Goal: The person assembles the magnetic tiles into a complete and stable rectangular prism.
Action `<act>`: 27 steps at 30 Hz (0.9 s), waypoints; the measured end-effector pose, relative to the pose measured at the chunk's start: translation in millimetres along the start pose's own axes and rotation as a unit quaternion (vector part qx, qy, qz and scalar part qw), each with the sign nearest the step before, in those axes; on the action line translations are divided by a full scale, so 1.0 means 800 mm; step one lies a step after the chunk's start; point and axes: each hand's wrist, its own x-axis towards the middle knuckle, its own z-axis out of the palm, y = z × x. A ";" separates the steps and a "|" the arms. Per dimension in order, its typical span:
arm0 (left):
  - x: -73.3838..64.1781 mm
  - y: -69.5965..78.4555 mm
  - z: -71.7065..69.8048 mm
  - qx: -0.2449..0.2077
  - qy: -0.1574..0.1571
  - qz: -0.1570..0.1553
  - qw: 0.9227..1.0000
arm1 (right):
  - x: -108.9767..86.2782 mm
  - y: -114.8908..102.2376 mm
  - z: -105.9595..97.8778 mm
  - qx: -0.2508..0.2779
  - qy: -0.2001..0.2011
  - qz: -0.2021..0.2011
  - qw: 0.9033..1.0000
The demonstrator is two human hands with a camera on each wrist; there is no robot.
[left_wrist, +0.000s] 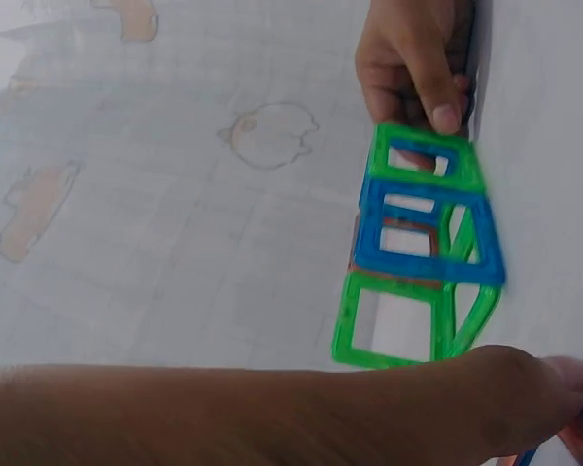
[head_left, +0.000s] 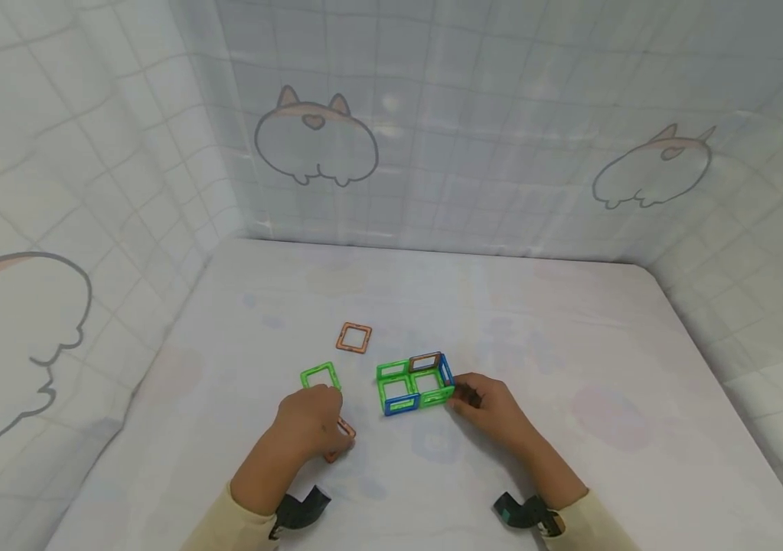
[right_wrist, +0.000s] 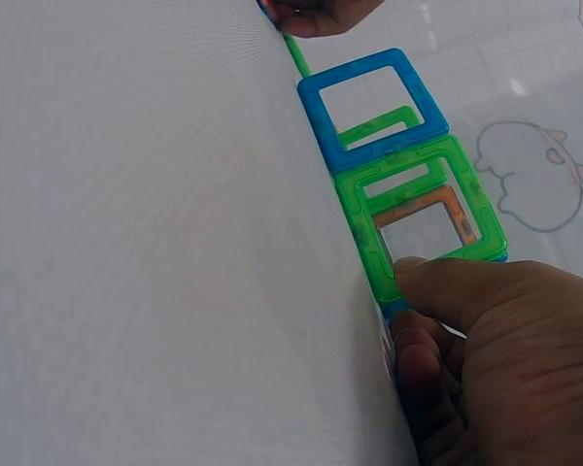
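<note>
Square-framed magnetic tiles form a low, two-cell open structure point(head_left: 397, 406) on the white table, its upright sides green, blue and orange-brown. My right hand point(head_left: 491, 409) grips its right end; in the right wrist view the thumb lies on a green tile point(right_wrist: 486, 228), with curled fingers beside the blue end tile. Left of the structure, my left hand point(head_left: 308, 421) pinches an orange tile point(head_left: 346, 428), mostly covered by the fingers. A blue edge point(left_wrist: 528, 457) shows near that tile in the left wrist view. Just beyond the left hand lies a loose green tile point(head_left: 322, 367).
Another orange tile point(head_left: 353, 337) lies flat farther back on the table point(head_left: 536, 329). Pale curtains point(head_left: 474, 153) with grid lines and cartoon animals hang around the back and sides. Dark wrist mounts point(head_left: 303, 508) sit at both sleeves.
</note>
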 end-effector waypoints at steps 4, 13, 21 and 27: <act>-0.003 0.005 0.001 -0.006 0.009 0.011 1.000 | 0.000 -0.002 0.001 0.004 0.001 -0.004 1.000; 0.000 0.006 0.010 -0.013 0.053 0.045 0.997 | 0.000 0.001 0.002 -0.001 0.008 -0.001 1.000; 0.006 0.000 0.014 -0.029 0.105 0.095 0.990 | 0.000 0.002 0.003 0.002 0.016 -0.012 1.000; 0.007 -0.001 0.015 -0.040 0.130 0.109 0.985 | 0.000 0.001 0.003 0.000 0.014 -0.009 1.000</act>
